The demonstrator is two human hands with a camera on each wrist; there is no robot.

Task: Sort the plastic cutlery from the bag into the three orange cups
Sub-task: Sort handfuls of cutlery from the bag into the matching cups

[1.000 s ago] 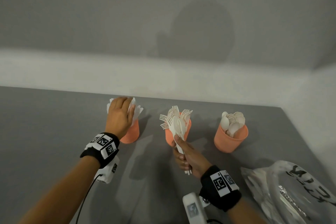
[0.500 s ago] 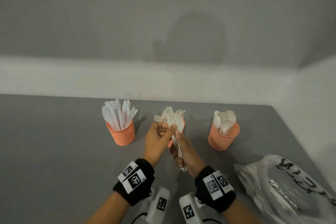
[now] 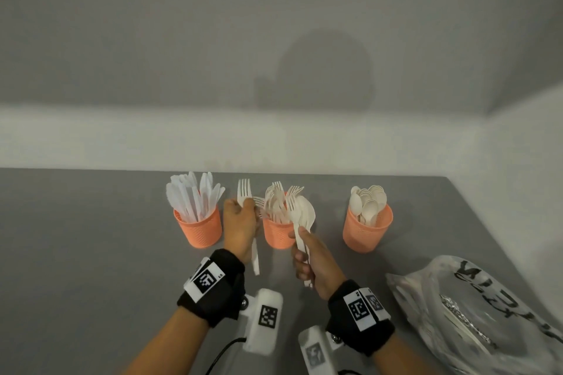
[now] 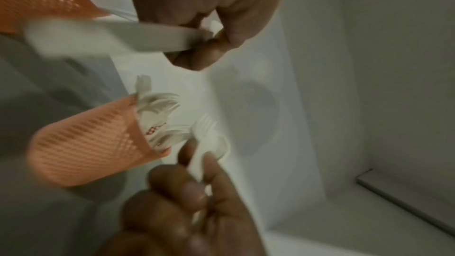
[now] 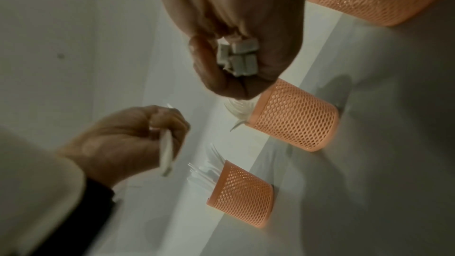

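Leftmost, the knife cup (image 3: 199, 230) stands on the worktop (image 3: 91, 253), blades up, so each kind keeps its own holder. Beside it the left hand (image 3: 240, 227) curls its fingers round one fork (image 3: 244, 192), tines up, probably bound for the fork cup (image 3: 277, 234) just to its right. In front of that cup the right hand (image 3: 315, 265) grips a mixed bundle (image 3: 300, 216) by the handles, likely as stock to pick from. Further right stand the spoon cup (image 3: 367, 230) and the bag (image 3: 475, 320).
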